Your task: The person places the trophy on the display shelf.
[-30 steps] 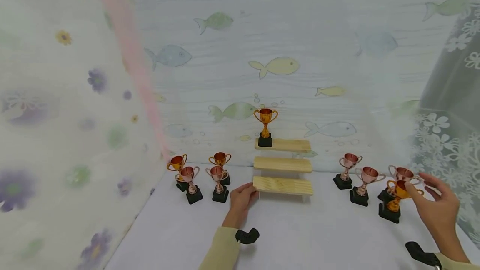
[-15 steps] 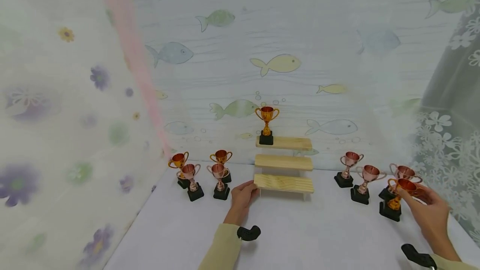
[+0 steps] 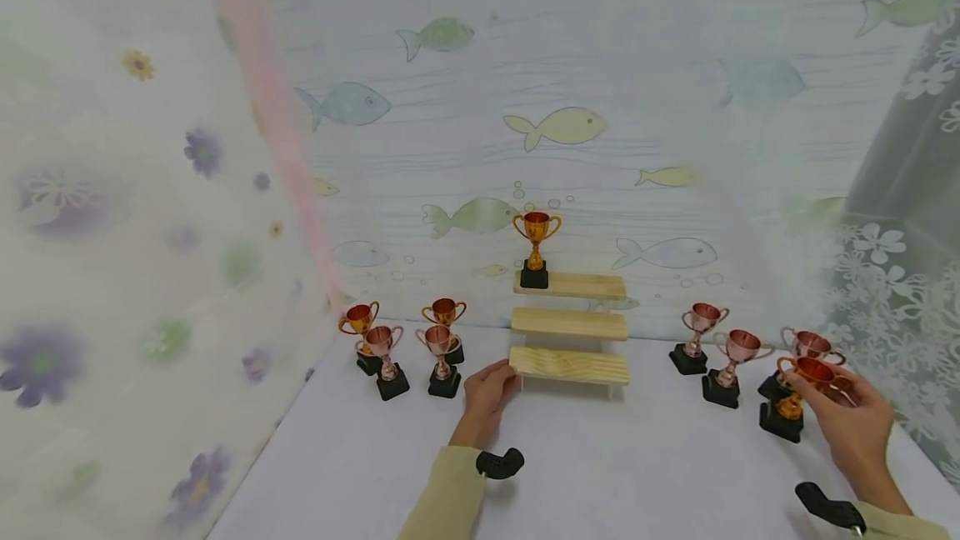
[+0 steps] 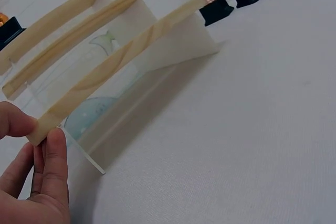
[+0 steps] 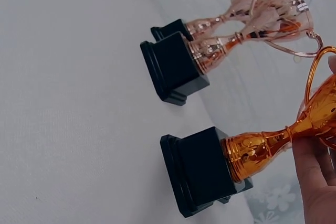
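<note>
A wooden three-step stand (image 3: 570,325) stands on the white table (image 3: 600,473) against the back wall. My left hand (image 3: 491,390) pinches the left end of its lowest step (image 4: 121,61), with the thumb (image 4: 13,121) on one side and the fingers (image 4: 52,156) on the other. A gold trophy (image 3: 536,248) on a black base stands on the top step. At the right, my right hand (image 3: 840,415) grips the cup of another gold trophy (image 3: 795,394), whose black base (image 5: 202,174) stands on the table. In the right wrist view my fingers (image 5: 315,174) touch the cup.
Several trophies, gold and rose (image 3: 405,340), stand in a cluster left of the stand. Three rose trophies (image 3: 723,357) stand on the right, close to the held one (image 5: 210,51). Patterned curtains (image 3: 150,232) close in the left, back and right sides.
My right hand has moved in from the right and closed its fingers round the gold trophy's cup. The left hand has stayed on the lowest step.
</note>
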